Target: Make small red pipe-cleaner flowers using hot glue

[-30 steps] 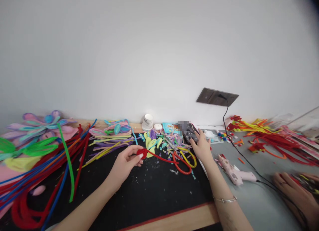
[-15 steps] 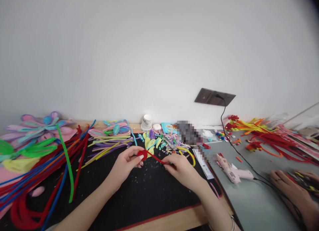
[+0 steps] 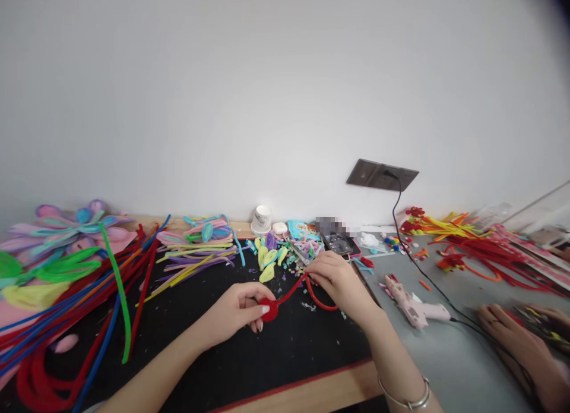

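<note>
Between the thumb and fingers of my left hand [image 3: 240, 313] is a flat red coil of pipe cleaner [image 3: 269, 310]. A red pipe cleaner strand [image 3: 291, 290] runs up and right from the coil to my right hand [image 3: 336, 277], whose fingertips pinch it. The strand's free part loops below my right fingers. Both hands hover over the black mat [image 3: 285, 365]. Just beyond them lie yellow-green pipe cleaner petals [image 3: 268, 263] and many small cut scraps [image 3: 291, 264].
Bundles of coloured pipe cleaners [image 3: 102, 282] fill the left side. A white cup [image 3: 262, 218] stands by the wall. To the right are a phone [image 3: 341, 242], a pink glue gun [image 3: 416, 306] with a black cord [image 3: 434, 285], and another person's hand [image 3: 512, 336].
My left hand has moved toward me and slightly right with the red coil. My right hand has risen and moved right, and the strand now loops under it.
</note>
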`<action>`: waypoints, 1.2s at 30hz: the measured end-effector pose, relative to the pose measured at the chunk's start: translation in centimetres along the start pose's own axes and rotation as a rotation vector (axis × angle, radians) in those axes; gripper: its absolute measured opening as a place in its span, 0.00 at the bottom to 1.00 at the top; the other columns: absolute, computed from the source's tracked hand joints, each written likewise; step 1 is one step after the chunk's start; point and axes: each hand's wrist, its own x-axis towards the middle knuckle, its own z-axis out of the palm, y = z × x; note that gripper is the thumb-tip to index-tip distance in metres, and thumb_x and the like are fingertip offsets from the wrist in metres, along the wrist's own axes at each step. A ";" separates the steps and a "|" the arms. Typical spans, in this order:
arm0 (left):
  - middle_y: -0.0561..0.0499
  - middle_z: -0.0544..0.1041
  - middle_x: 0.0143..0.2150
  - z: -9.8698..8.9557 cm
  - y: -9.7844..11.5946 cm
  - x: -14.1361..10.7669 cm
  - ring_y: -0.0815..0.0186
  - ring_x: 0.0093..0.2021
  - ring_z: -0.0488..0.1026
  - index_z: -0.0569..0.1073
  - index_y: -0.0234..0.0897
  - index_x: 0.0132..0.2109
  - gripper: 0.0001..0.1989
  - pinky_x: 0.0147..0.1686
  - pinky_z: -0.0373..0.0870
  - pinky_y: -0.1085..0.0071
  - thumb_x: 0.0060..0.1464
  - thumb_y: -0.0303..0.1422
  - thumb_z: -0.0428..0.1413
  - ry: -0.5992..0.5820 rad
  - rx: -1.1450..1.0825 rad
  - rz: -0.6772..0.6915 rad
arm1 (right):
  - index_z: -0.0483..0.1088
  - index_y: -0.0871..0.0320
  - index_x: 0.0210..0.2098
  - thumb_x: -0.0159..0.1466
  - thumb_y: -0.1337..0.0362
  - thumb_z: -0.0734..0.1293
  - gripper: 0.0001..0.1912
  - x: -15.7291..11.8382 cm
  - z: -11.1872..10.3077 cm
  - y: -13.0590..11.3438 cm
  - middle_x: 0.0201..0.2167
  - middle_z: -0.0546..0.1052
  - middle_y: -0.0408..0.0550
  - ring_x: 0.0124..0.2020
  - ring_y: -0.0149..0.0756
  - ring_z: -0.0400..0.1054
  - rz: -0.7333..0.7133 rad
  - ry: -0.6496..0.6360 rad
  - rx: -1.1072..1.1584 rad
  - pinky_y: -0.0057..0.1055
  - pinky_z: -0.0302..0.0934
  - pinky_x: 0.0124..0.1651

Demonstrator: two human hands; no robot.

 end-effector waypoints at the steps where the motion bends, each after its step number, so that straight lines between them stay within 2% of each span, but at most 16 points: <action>1: 0.54 0.73 0.25 0.0 0.0 0.0 0.70 0.22 0.71 0.73 0.34 0.37 0.09 0.24 0.68 0.73 0.48 0.33 0.58 0.013 -0.004 -0.003 | 0.74 0.56 0.39 0.64 0.69 0.62 0.09 -0.1 0.1 0.0 0.36 0.78 0.49 0.41 0.38 0.69 0.029 0.012 0.007 0.35 0.63 0.46; 4: 0.54 0.73 0.26 -0.3 0.0 0.2 0.71 0.23 0.71 0.73 0.34 0.38 0.11 0.25 0.68 0.73 0.48 0.34 0.59 0.102 -0.044 0.008 | 0.67 0.54 0.51 0.62 0.68 0.64 0.17 -1.2 0.0 0.7 0.49 0.74 0.51 0.51 0.41 0.66 0.187 0.089 -0.009 0.38 0.61 0.54; 6: 0.54 0.73 0.27 -0.6 0.0 0.3 0.71 0.23 0.70 0.73 0.35 0.39 0.12 0.26 0.68 0.74 0.47 0.34 0.59 0.173 -0.094 0.022 | 0.62 0.54 0.56 0.61 0.66 0.63 0.23 -2.7 -0.8 1.9 0.54 0.70 0.52 0.55 0.42 0.64 0.331 0.135 -0.052 0.41 0.60 0.55; 10: 0.54 0.73 0.30 -0.8 0.0 0.5 0.70 0.26 0.71 0.72 0.36 0.40 0.13 0.27 0.68 0.74 0.46 0.35 0.60 0.270 -0.195 0.044 | 0.56 0.59 0.60 0.60 0.65 0.58 0.28 -7.6 -3.8 5.9 0.49 0.74 0.57 0.48 0.45 0.71 0.699 0.218 -0.187 0.40 0.66 0.46; 13: 0.53 0.73 0.31 -0.8 0.0 0.4 0.70 0.27 0.71 0.71 0.37 0.41 0.13 0.29 0.68 0.74 0.48 0.36 0.59 0.294 -0.227 0.053 | 0.57 0.66 0.59 0.56 0.66 0.58 0.30 -12.0 -6.3 9.0 0.47 0.75 0.63 0.46 0.50 0.72 0.852 0.129 -0.377 0.42 0.66 0.45; 16: 0.53 0.72 0.32 -0.8 0.0 0.3 0.70 0.28 0.71 0.70 0.38 0.41 0.12 0.30 0.69 0.74 0.48 0.35 0.59 0.300 -0.250 0.064 | 0.64 0.66 0.54 0.49 0.73 0.57 0.32 -15.7 -7.5 11.4 0.45 0.76 0.62 0.47 0.47 0.72 0.884 -0.038 -0.417 0.35 0.66 0.45; 20: 0.54 0.73 0.34 -0.8 0.0 0.3 0.71 0.28 0.71 0.70 0.38 0.41 0.12 0.31 0.69 0.74 0.49 0.35 0.59 0.315 -0.264 0.075 | 0.69 0.60 0.49 0.44 0.75 0.57 0.32 -17.9 -7.3 13.0 0.39 0.79 0.55 0.44 0.44 0.74 0.877 -0.128 -0.409 0.32 0.66 0.43; 24: 0.53 0.73 0.35 -0.9 -0.1 0.3 0.71 0.29 0.71 0.70 0.38 0.42 0.13 0.32 0.70 0.74 0.50 0.35 0.59 0.318 -0.257 0.079 | 0.71 0.59 0.47 0.43 0.74 0.58 0.30 -18.4 -7.0 14.2 0.38 0.79 0.55 0.41 0.45 0.75 0.853 -0.129 -0.421 0.32 0.66 0.40; 29: 0.51 0.74 0.38 -0.9 -0.2 0.3 0.69 0.31 0.73 0.70 0.37 0.44 0.14 0.34 0.72 0.72 0.50 0.36 0.59 0.317 -0.239 0.068 | 0.71 0.58 0.46 0.42 0.76 0.58 0.31 -18.9 -7.2 15.6 0.37 0.79 0.53 0.40 0.42 0.74 0.859 -0.201 -0.387 0.30 0.64 0.39; 32: 0.50 0.75 0.38 -0.9 -0.2 0.3 0.69 0.32 0.74 0.71 0.37 0.44 0.15 0.35 0.72 0.71 0.50 0.37 0.59 0.317 -0.236 0.061 | 0.70 0.58 0.44 0.42 0.75 0.58 0.29 -18.8 -7.5 15.5 0.37 0.77 0.52 0.40 0.42 0.73 0.831 -0.215 -0.351 0.30 0.63 0.38; 36: 0.51 0.76 0.36 -0.8 0.1 0.3 0.68 0.30 0.74 0.72 0.37 0.43 0.15 0.34 0.72 0.71 0.48 0.38 0.61 0.340 -0.240 0.059 | 0.68 0.58 0.41 0.40 0.73 0.59 0.26 -18.1 -7.8 14.2 0.36 0.76 0.52 0.39 0.44 0.72 0.809 -0.172 -0.351 0.32 0.64 0.39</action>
